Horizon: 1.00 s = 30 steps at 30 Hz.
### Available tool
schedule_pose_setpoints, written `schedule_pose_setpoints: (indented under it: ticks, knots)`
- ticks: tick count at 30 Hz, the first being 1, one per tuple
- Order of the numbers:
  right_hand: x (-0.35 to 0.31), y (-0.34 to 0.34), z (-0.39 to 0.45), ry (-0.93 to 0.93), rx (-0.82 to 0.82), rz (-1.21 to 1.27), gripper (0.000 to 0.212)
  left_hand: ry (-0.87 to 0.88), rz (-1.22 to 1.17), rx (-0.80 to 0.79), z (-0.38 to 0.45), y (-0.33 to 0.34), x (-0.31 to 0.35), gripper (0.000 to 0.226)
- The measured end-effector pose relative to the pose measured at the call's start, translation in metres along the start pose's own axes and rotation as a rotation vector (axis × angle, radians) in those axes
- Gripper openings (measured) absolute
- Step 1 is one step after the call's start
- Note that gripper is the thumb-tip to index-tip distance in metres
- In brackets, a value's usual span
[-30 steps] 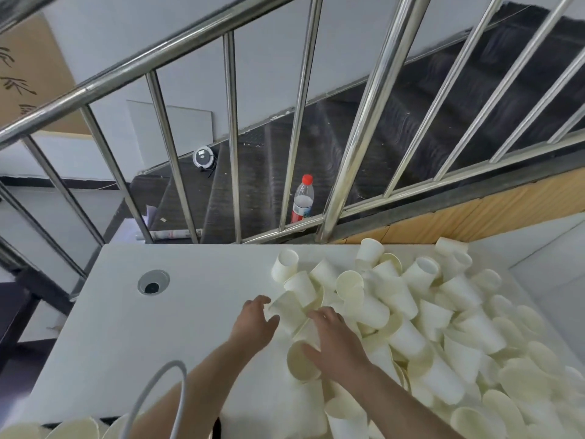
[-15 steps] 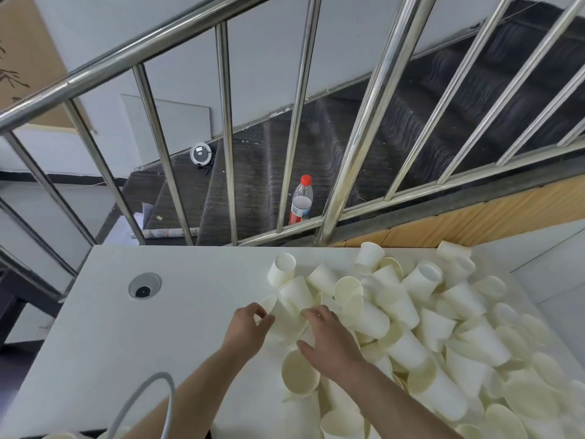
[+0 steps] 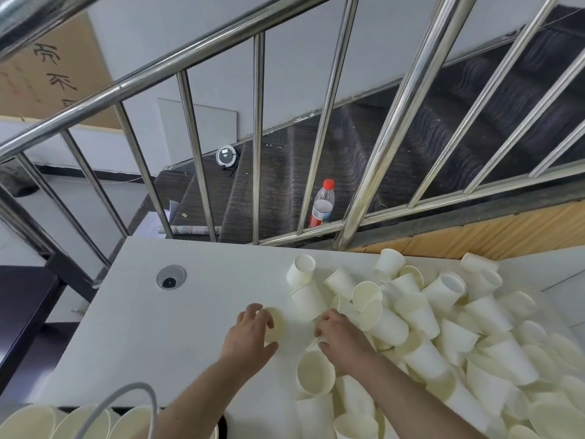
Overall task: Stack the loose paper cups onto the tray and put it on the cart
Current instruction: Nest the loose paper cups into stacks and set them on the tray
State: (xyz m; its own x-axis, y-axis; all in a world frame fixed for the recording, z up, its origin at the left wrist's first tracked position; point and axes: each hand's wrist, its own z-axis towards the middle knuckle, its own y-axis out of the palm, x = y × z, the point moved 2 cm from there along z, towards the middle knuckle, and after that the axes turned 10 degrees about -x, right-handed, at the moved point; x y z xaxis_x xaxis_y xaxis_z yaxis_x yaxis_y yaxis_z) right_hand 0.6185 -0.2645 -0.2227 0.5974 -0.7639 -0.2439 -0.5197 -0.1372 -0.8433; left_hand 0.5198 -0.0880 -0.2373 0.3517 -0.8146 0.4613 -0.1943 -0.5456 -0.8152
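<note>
Left hand curls round one cup lying on the white surface; right hand apparently pinches another at the heap's edge. Nest them mouth-to-base, squarely.

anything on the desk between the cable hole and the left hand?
Nothing: in the head view the white desk is bare between the cable hole and the left hand.
</note>
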Motion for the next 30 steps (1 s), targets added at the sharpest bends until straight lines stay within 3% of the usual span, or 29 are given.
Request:
schedule_pose_setpoints:
  ticks: [5,10,19,24,30]
  knots:
    - [-0.002,-0.006,0.001,-0.012,0.032,0.006,0.015,0.008,-0.024,0.017,0.001,0.000,-0.001,0.045]
    - [-0.007,-0.010,-0.002,-0.046,0.124,0.036,0.019,0.015,-0.042,0.005,0.002,0.001,0.001,0.059]
    - [-0.010,-0.005,-0.008,-0.078,0.189,0.060,0.022,0.006,-0.060,0.008,0.001,0.002,-0.002,0.062]
    - [-0.009,-0.002,-0.007,-0.043,0.109,0.073,0.023,0.002,-0.071,-0.004,0.001,0.002,-0.003,0.070]
    - [-0.015,-0.001,-0.003,0.007,0.087,0.083,0.041,0.017,-0.067,0.007,-0.002,0.002,-0.004,0.076]
